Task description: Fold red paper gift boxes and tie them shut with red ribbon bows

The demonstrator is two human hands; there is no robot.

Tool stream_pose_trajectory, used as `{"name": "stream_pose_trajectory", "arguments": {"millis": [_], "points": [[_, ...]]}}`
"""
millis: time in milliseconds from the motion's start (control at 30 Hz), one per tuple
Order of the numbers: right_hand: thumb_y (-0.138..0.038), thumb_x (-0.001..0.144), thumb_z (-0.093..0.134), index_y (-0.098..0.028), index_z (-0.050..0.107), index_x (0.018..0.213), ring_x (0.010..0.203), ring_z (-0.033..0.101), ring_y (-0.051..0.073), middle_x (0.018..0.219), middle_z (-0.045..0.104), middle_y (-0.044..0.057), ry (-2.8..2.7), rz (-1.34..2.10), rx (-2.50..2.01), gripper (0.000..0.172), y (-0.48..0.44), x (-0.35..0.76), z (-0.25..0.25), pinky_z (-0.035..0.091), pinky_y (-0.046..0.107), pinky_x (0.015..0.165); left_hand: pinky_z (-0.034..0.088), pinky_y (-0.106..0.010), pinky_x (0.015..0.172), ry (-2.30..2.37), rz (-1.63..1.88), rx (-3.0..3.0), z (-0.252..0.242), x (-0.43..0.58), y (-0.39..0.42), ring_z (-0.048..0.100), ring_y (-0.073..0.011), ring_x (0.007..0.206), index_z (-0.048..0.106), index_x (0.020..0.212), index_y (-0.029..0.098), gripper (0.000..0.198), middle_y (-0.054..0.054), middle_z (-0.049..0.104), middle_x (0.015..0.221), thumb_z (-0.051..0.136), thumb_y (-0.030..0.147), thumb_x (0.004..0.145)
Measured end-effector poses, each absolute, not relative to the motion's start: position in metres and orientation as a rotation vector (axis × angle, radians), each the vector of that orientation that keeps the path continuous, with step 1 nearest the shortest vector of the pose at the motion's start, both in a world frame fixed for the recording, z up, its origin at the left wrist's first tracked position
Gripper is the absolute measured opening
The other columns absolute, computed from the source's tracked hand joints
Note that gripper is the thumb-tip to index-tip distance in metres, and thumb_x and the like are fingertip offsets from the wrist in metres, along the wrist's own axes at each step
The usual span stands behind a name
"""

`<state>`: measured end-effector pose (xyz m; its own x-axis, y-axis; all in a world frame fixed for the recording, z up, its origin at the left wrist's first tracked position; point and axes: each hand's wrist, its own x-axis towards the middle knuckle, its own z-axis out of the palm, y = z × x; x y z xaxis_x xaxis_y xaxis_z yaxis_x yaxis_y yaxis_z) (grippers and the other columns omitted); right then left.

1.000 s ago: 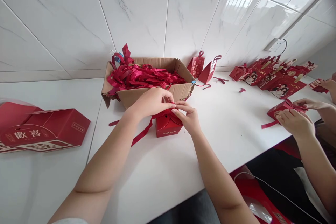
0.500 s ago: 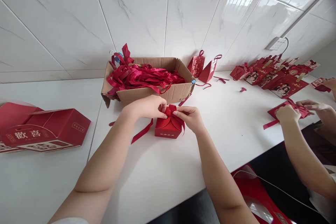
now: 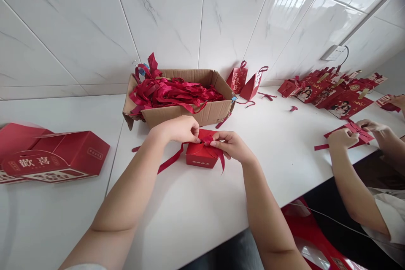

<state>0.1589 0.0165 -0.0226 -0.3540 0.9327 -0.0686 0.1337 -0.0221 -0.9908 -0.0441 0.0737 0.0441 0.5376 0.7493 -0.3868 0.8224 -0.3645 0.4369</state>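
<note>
On the white table a small red gift box (image 3: 201,159) stands before me, with a dark red ribbon (image 3: 207,139) crossing its top in a knot or bow. My left hand (image 3: 186,130) pinches the ribbon at the left of the knot, and a long ribbon tail hangs down to the left on the table. From the right, my right hand (image 3: 230,145) has thumb and forefinger closed on the ribbon; a short tail drops past the box's right side. The fingers partly hide the knot.
A cardboard box (image 3: 186,114) heaped with red ribbons (image 3: 177,93) stands behind the gift box. Folded red cartons (image 3: 60,154) lie at left. Finished-looking red boxes (image 3: 343,102) stand along the wall at right. A co-worker's hands (image 3: 344,138) handle a ribboned red box (image 3: 363,134).
The ribbon loop that stood up between my fingers now lies lower and flatter on the box. My right hand has shifted slightly right and down. The co-worker's hands moved a little.
</note>
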Motion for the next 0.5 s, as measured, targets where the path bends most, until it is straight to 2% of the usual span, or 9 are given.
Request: {"name": "stream_pose_trajectory", "arguments": {"millis": [67,200,300,400,500], "points": [[-0.044,0.078,0.066,-0.016,0.064,0.079,0.036,0.037,0.002,0.060,0.056,-0.004,-1.570,1.442,-1.166,0.028,0.016,0.159,-0.020,0.026,0.018,0.033,0.036,-0.026,0.048,1.258,-0.153,2.186,0.044,-0.045,0.074,0.054,-0.0156,0.060,0.062,0.069,0.022,0.020,-0.001,0.066,0.076,0.063,0.042,0.070],[-0.040,0.083,0.059,-0.017,0.063,0.086,0.037,0.040,0.002,0.086,0.070,0.003,-1.585,1.406,-1.187,0.024,0.013,0.155,-0.016,0.029,0.018,0.033,0.037,-0.026,0.050,1.260,-0.124,2.213,0.044,-0.046,0.071,0.055,-0.0159,0.062,0.059,0.069,0.022,0.017,-0.001,0.066,0.078,0.060,0.039,0.072],[-0.038,0.085,0.057,-0.018,0.063,0.086,0.042,0.047,0.004,0.090,0.072,0.004,-1.534,1.329,-1.228,0.021,0.009,0.148,-0.017,0.035,0.019,0.036,0.036,-0.026,0.049,1.282,-0.113,2.235,0.048,-0.048,0.065,0.055,-0.0153,0.059,0.057,0.072,0.022,0.011,-0.001,0.067,0.079,0.058,0.033,0.073],[-0.034,0.082,0.060,-0.019,0.067,0.086,0.062,0.063,0.012,0.085,0.074,0.004,-1.448,1.249,-1.281,0.018,0.006,0.140,-0.018,0.050,0.023,0.054,0.033,-0.026,0.048,1.253,-0.111,2.259,0.056,-0.050,0.054,0.052,-0.0135,0.055,0.057,0.076,0.023,0.003,-0.001,0.066,0.081,0.055,0.025,0.074],[-0.028,0.079,0.060,-0.019,0.073,0.091,0.077,0.068,0.017,0.084,0.075,0.004,-1.413,1.167,-1.345,0.019,0.003,0.135,-0.018,0.053,0.028,0.070,0.033,-0.026,0.048,1.170,-0.018,2.326,0.066,-0.050,0.041,0.051,-0.0124,0.055,0.057,0.076,0.023,0.006,0.000,0.066,0.081,0.051,0.021,0.077]]}}
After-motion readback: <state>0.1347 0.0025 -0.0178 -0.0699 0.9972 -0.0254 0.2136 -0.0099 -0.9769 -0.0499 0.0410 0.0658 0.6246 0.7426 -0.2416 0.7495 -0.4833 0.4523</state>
